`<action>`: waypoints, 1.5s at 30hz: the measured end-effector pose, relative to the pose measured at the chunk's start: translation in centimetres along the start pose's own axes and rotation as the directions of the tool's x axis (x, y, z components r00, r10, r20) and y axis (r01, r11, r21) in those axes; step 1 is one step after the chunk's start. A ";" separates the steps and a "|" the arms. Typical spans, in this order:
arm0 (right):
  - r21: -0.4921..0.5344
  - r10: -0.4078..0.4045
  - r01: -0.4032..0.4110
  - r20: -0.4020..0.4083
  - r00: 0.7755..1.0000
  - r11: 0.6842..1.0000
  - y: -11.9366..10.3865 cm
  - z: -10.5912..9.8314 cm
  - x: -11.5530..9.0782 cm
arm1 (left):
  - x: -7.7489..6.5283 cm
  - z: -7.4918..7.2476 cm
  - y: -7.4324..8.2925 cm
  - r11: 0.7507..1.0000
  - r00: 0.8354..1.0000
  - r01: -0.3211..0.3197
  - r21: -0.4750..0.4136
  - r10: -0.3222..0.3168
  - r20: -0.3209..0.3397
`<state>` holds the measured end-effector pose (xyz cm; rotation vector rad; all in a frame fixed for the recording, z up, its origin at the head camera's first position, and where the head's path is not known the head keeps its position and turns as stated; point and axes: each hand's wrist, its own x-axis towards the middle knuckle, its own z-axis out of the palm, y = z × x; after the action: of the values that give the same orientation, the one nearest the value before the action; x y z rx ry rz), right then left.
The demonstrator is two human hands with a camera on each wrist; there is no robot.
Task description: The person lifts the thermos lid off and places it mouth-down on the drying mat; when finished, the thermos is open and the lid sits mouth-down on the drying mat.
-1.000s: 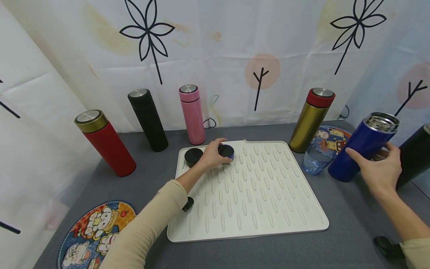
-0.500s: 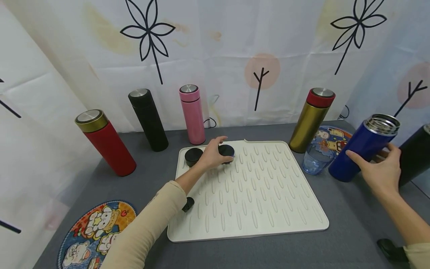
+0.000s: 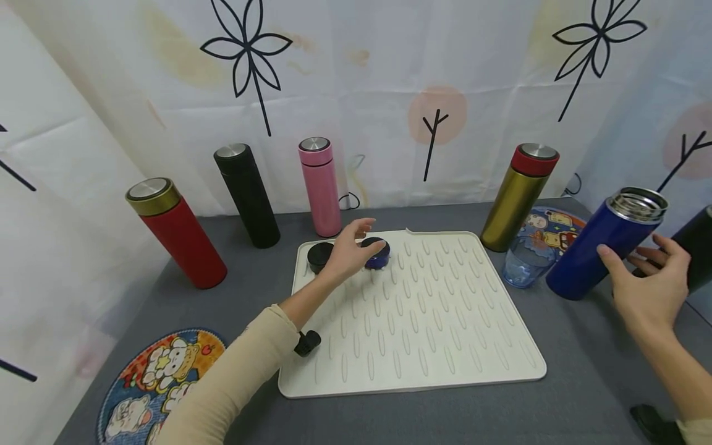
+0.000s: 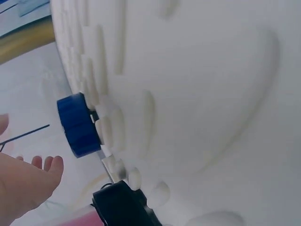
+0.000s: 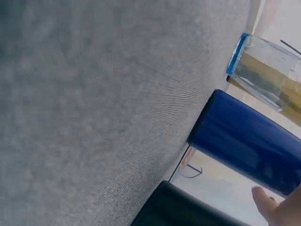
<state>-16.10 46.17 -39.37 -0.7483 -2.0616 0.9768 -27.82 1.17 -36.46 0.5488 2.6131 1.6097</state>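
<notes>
My left hand (image 3: 347,253) hovers over the far left part of a cream ribbed drying mat (image 3: 434,334), its fingers spread. Just under it lies a blue bottle lid (image 3: 377,260) with a dark top. The left wrist view shows the fingers apart from this lid (image 4: 79,125). Beside it is a black lid (image 3: 319,254), partly covered by the hand. On the right, a blue thermos (image 3: 595,253) stands uncapped, its steel mouth bare. My right hand (image 3: 648,287) is next to it with loose fingers, the thumb close to its side; whether it touches is unclear.
Red (image 3: 178,235), black (image 3: 247,198) and pink (image 3: 319,191) thermoses stand at the back left. A gold thermos (image 3: 512,207), a clear cup (image 3: 523,266) and another dark thermos (image 3: 702,247) stand right. A round cartoon mat (image 3: 150,377) lies front left.
My left hand has lifted slightly off the blue lid. The right hand's fingers have loosened from the blue thermos and shifted right. The thermos and lid stay in place.
</notes>
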 end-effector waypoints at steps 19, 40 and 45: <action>0.198 -0.274 0.276 -0.035 0.961 0.941 -6.7 -1.9 -5.4 | -2.6 -3.0 0.2 0.955 0.998 -0.047 -0.293 0.059 0.031; 0.755 -0.325 -0.157 0.448 0.833 0.637 -5.5 3.2 -2.8 | -5.8 -5.1 0.7 0.892 0.984 -0.006 -0.451 0.085 0.154; 0.780 -0.288 -0.237 0.469 0.835 0.579 -6.8 3.9 -2.2 | -6.6 -5.2 1.0 0.873 0.982 -0.015 -0.488 0.105 0.158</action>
<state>-19.29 39.33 -36.40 0.1179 -1.6861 2.1192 -22.43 -4.96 -34.24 0.7012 1.9688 2.0269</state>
